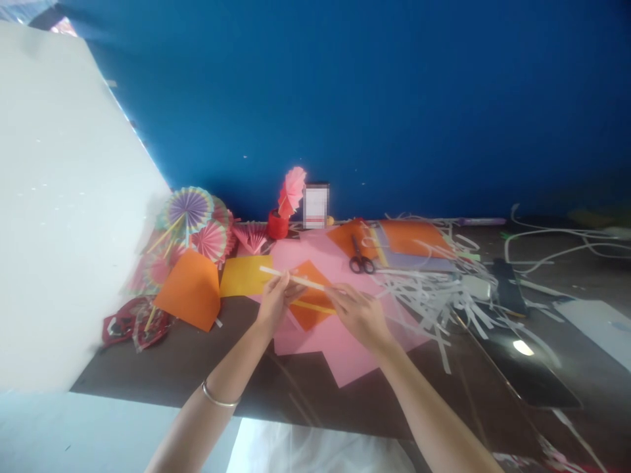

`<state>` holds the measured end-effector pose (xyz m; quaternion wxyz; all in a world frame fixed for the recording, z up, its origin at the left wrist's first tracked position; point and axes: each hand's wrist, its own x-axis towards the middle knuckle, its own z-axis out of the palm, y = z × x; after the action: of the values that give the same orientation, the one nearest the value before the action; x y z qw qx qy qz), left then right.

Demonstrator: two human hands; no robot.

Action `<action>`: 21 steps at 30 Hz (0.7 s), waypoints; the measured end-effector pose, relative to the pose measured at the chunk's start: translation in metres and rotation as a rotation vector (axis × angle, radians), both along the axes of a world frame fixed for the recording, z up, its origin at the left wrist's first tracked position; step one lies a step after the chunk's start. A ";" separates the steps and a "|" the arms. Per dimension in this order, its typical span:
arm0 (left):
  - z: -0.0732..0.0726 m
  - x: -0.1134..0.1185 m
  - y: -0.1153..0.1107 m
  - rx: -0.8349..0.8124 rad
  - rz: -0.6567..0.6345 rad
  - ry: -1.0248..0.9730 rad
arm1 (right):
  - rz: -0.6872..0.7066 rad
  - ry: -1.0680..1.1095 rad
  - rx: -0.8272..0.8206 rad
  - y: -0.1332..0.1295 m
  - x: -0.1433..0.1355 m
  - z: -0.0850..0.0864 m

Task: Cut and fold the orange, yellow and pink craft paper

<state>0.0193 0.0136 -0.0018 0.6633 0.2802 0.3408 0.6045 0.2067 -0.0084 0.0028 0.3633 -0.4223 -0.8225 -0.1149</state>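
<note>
A thin pale strip (311, 284) is held level between both hands. My left hand (277, 301) pinches it near its left end, which sticks out past the fingers. My right hand (359, 313) grips the other end with closed fingers. Beneath them lies an orange paper square (308, 320) with a yellow stick (311, 306) across it, on top of pink sheets (340, 355). A yellow sheet (244, 276) is left of the hands, and black scissors (362, 264) lie behind my right hand.
Folded paper fans (188, 210) and an orange sheet (190, 289) are at the left. A red holder (278, 225) stands at the back. White paper strips (419, 295), a phone (510, 289), a dark tablet (527, 361) and cables (552, 231) lie at the right.
</note>
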 end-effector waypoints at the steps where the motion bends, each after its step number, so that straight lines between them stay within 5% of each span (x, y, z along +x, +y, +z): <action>1: 0.000 0.000 0.000 -0.005 0.006 0.002 | 0.002 0.003 -0.005 0.000 0.000 0.000; 21: 0.001 0.016 -0.008 0.038 -0.163 -0.001 | 0.009 0.196 -0.091 0.000 -0.010 0.002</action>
<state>0.0351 0.0056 -0.0006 0.7052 0.3194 0.3048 0.5549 0.1972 -0.0089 0.0044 0.4232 -0.4437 -0.7893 -0.0340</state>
